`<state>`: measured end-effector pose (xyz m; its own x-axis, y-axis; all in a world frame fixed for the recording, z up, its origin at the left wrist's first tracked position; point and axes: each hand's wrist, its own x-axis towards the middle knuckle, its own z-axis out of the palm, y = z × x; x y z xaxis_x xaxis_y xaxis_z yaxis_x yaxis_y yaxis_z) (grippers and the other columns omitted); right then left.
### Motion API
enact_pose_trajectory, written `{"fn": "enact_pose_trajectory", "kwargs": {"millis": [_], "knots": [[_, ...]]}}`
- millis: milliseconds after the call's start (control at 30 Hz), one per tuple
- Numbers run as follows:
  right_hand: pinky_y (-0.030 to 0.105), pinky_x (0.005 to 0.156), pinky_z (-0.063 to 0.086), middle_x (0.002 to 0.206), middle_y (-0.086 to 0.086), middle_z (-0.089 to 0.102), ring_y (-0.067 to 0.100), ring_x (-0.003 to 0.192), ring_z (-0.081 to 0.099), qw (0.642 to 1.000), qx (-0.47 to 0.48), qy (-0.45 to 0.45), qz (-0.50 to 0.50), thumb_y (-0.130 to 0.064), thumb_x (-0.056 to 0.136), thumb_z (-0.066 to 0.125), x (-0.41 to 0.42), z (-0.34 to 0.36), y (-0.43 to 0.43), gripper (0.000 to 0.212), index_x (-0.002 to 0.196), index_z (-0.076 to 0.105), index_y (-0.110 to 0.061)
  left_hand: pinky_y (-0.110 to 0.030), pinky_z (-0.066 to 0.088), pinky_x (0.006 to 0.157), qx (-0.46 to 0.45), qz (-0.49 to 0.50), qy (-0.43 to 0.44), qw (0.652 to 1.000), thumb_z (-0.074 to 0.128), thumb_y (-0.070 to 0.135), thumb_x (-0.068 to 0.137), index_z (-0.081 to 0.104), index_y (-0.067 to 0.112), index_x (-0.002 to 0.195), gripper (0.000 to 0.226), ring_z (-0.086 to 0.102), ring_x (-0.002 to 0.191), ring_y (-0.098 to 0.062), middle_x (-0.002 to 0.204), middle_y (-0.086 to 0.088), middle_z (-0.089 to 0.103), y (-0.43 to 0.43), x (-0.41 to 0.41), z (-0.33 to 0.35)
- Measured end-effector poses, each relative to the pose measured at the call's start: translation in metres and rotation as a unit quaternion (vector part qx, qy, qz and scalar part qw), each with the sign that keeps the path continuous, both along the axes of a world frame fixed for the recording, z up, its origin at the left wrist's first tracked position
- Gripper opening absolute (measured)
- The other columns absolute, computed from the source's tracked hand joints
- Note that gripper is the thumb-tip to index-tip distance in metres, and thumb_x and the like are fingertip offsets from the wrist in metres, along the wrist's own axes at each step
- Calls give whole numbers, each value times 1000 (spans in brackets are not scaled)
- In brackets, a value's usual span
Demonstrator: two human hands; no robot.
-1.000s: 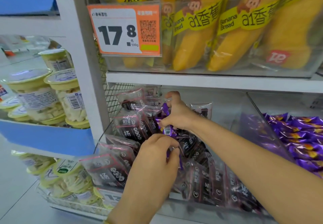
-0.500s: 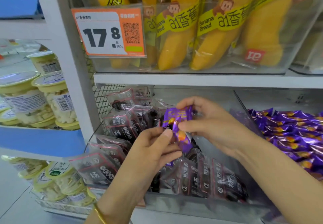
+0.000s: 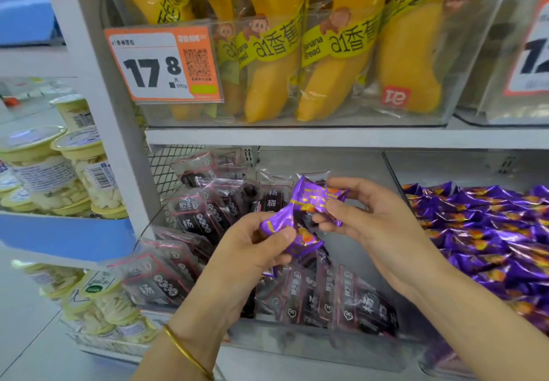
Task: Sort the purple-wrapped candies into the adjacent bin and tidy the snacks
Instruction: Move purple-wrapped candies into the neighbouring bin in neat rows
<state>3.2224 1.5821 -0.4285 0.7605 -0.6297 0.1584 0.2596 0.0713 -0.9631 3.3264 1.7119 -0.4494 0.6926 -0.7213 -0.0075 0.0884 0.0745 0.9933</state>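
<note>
Two purple-wrapped candies are held above the clear bin (image 3: 297, 348) of dark plum snack packs (image 3: 341, 300). My left hand (image 3: 249, 250) pinches the lower purple candy (image 3: 294, 232) between thumb and fingers. My right hand (image 3: 371, 226) pinches the upper purple candy (image 3: 318, 199) at its right end. The two candies touch between my hands. The adjacent bin on the right holds a heap of matching purple candies (image 3: 481, 232), behind a clear divider wall (image 3: 395, 178).
Banana bread packs (image 3: 320, 63) fill the shelf above, behind an orange price tag (image 3: 163, 65) reading 17.8. A white upright post (image 3: 98, 89) bounds the shelf on the left. Beyond it stand stacked yellow-lidded snack tubs (image 3: 59, 172).
Both hands have come up out of the plum packs holding purple candies. The right hand now holds its candy a little further right and higher than before.
</note>
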Motion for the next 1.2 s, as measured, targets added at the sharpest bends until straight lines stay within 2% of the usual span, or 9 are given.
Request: {"fn": "enact_pose_trajectory", "kwargs": {"millis": [200,367,467,633,767,867,933,1033,1200], "knots": [[22,65,54,78,6,68,18,74,66,998,32,-29,42,-1,79,62,-2,-3,4,20,95,64,-13,-20,56,59,-56,98,12,994,54,6,90,56,3,86,5,64,60,-12,75,-10,64,-4,8,7],[16,53,48,74,0,64,5,57,56,998,-45,6,51,1,79,66,4,-1,10,19,90,66,-15,-29,59,64,-101,43,93,990,48,25,91,57,3,92,24,69,70,-19,84,-14,70,-3,7,19],[19,56,50,78,2,62,9,61,57,993,-87,29,78,-3,78,69,11,3,17,19,90,67,-18,-26,57,63,-89,23,39,995,55,30,78,56,8,105,36,70,77,-19,94,-9,71,2,4,21],[24,71,53,94,-5,62,8,78,60,984,-160,70,29,-12,84,65,34,-5,13,20,102,61,-22,-24,57,71,-176,156,-54,971,52,11,89,52,11,93,5,66,79,-9,90,-3,64,12,21,27],[28,91,45,120,2,59,16,104,55,820,-492,234,175,-18,77,72,60,-37,21,52,126,55,-18,-26,57,76,-189,161,-55,967,46,11,94,50,12,97,5,65,84,-11,98,-6,62,14,25,26],[38,95,44,128,4,50,25,115,48,733,-595,279,173,-28,72,75,70,-48,28,71,135,43,-25,-27,57,77,-180,149,-58,970,46,11,95,50,13,98,6,64,87,-13,100,-7,63,14,26,24],[34,89,44,118,1,54,22,106,50,754,-582,266,151,-25,74,76,69,-47,28,62,129,47,-22,-30,57,78,-177,149,-57,971,46,12,95,50,12,99,6,63,90,-16,103,-10,62,15,27,23],[27,72,39,89,-5,52,16,82,50,854,-464,212,104,-15,81,69,59,-35,24,37,115,55,-14,-31,58,78,-168,151,-59,972,46,13,94,49,8,108,15,62,95,-21,111,-15,60,14,28,19],[32,60,52,89,5,61,21,72,64,980,-103,154,65,-9,92,53,24,-8,18,16,106,50,-16,-26,58,66,-151,173,-82,970,47,10,95,50,14,97,6,64,84,-17,99,-10,60,8,21,18]]}}
